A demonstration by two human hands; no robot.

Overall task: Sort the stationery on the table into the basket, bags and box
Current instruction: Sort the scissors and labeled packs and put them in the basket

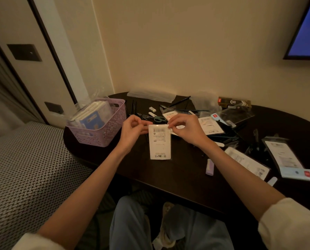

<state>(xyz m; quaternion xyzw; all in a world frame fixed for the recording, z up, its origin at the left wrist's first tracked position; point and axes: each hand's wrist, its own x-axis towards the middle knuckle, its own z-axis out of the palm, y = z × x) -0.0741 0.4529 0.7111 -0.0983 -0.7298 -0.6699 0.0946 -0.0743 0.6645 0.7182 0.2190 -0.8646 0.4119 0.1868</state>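
Observation:
A white packet with a barcode (160, 143) hangs upright above the dark table (168, 175). My left hand (132, 129) pinches its top left corner and my right hand (184, 129) pinches its top right corner. To the left stands a purple basket (103, 134) holding notebooks. Behind my hands lie green-handled scissors (159, 119), a white eraser (152, 109) and several dark pens. A brown and gold box (233, 102) sits at the back right by the wall.
Clear bags and printed packets (287, 157) are strewn over the right half of the table, with a lilac eraser (209, 167) near the front edge. A woven-pattern seat (24, 168) is at my left. A screen (307, 29) hangs on the wall at upper right.

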